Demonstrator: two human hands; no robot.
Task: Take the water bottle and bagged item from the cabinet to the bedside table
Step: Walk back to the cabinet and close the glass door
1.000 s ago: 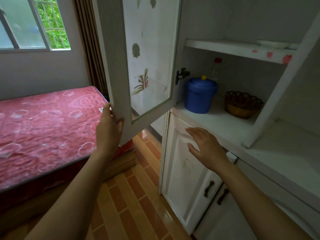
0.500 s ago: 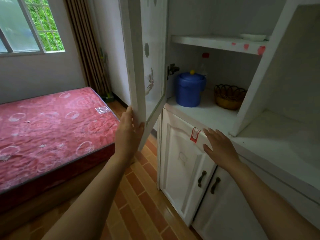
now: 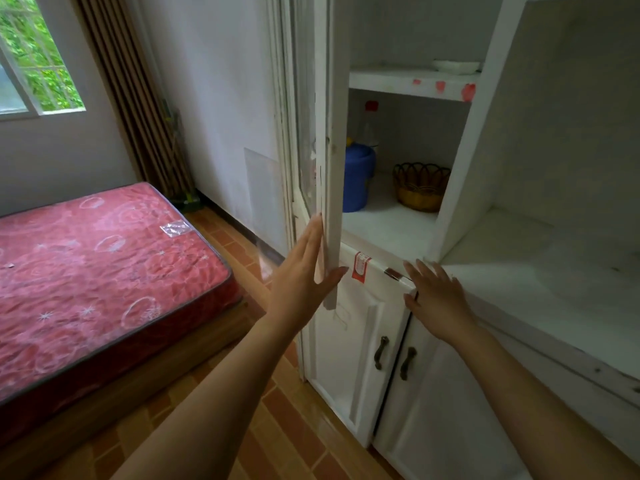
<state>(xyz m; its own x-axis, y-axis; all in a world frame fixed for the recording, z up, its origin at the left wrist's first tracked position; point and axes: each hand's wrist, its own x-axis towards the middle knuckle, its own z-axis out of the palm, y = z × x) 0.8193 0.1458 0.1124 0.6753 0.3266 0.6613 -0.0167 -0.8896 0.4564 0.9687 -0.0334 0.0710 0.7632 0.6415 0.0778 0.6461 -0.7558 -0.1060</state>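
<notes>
A bedroom in a home: a bed with a red mattress [image 3: 100, 271], a curtained window [image 3: 34, 64], a white cabinet [image 3: 398, 358], tiled floor [image 3: 294, 427].

A white cabinet shelf [image 3: 388, 225] holds a blue lidded tub [image 3: 358, 178] at its left edge, a clear bottle [image 3: 370, 128] behind it, and a wicker basket [image 3: 420, 185] at right.

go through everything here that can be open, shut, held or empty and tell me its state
Upper cabinet door: swung wide open.
Lower cabinet doors: shut.
Water bottle: upright, red cap on, untouched.
Blue bucket: lid on.
Basket: upright on shelf.
Left hand: open, against door edge.
Right hand: open, empty.
</notes>
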